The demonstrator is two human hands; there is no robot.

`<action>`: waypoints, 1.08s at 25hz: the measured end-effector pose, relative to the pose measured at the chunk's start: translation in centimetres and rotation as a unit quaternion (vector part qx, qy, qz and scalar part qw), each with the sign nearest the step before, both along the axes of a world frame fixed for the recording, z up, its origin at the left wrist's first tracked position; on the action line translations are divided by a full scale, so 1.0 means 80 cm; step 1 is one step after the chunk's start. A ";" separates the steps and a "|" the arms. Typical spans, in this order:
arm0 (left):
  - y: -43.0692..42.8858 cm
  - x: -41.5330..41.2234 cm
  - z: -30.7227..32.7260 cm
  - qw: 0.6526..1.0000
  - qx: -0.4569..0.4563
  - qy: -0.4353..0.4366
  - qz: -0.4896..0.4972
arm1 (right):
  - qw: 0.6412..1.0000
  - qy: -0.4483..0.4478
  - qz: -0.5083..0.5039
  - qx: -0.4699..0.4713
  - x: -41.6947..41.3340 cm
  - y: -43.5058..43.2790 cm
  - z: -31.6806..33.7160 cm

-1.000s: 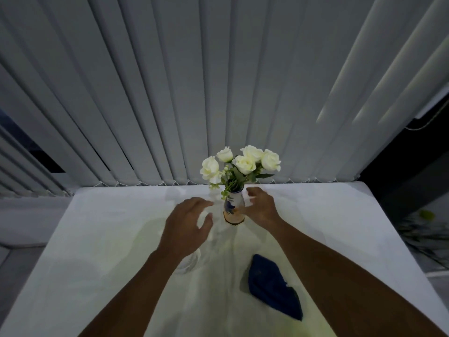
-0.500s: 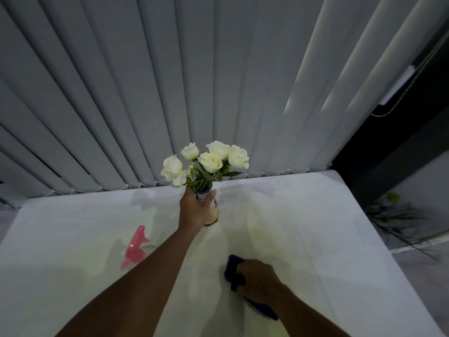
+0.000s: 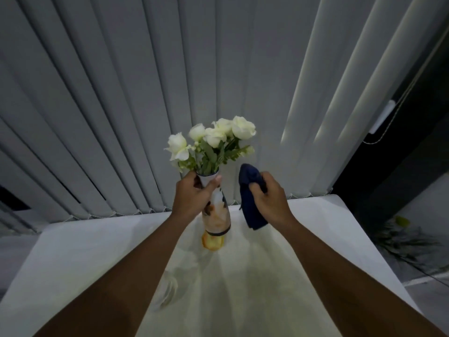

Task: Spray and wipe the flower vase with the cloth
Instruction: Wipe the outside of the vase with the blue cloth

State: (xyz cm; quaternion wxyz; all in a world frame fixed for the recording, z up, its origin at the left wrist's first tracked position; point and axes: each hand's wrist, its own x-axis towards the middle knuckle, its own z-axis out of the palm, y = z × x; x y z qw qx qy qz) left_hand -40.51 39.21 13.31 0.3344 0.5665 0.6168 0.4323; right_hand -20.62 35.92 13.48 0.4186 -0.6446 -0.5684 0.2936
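The flower vase [image 3: 217,216], white with orange and dark markings, hangs tilted above the table with its base toward me. White roses [image 3: 213,139] with green leaves stick out of its top. My left hand [image 3: 193,197] grips the vase at its neck. My right hand [image 3: 269,199] holds a dark blue cloth [image 3: 251,201] bunched up just right of the vase, a small gap apart from it. A clear spray bottle [image 3: 167,291] lies partly hidden beside my left forearm.
The white table [image 3: 80,251] spreads below my arms, with its far edge against grey vertical blinds [image 3: 121,93]. A dark gap and a leafy plant [image 3: 403,239] on the floor lie past the table's right edge.
My left hand has lifted the vase off the table and tilted it. My right hand has raised the blue cloth from the table up beside the vase.
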 end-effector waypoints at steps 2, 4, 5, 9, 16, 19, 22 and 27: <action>0.004 -0.002 0.043 1.000 0.014 -0.020 -0.002 | 0.997 0.036 0.011 0.074 -0.020 0.009 0.051; 0.002 -0.003 0.086 0.999 0.033 -0.026 0.001 | 0.990 0.043 0.029 0.133 -0.047 0.007 0.087; 0.000 -0.004 0.108 0.999 0.040 -0.026 0.006 | 0.986 0.050 0.037 0.152 -0.062 0.003 0.100; -0.015 -0.006 0.176 0.998 0.055 -0.017 0.035 | 0.974 0.095 0.063 0.197 -0.104 -0.017 0.128; -0.032 -0.037 0.230 0.993 0.089 -0.006 0.072 | 0.873 -0.189 0.167 0.418 -0.092 -0.056 0.089; -0.038 -0.041 0.238 0.991 0.113 0.026 0.067 | 0.788 -0.326 0.234 0.467 -0.079 -0.070 0.057; -0.044 -0.033 0.244 0.989 0.135 0.043 0.049 | 0.781 -0.349 0.235 0.461 -0.080 -0.065 0.085; -0.046 -0.020 0.260 0.992 0.121 0.028 0.015 | 0.821 -0.280 0.202 0.455 -0.089 -0.047 0.159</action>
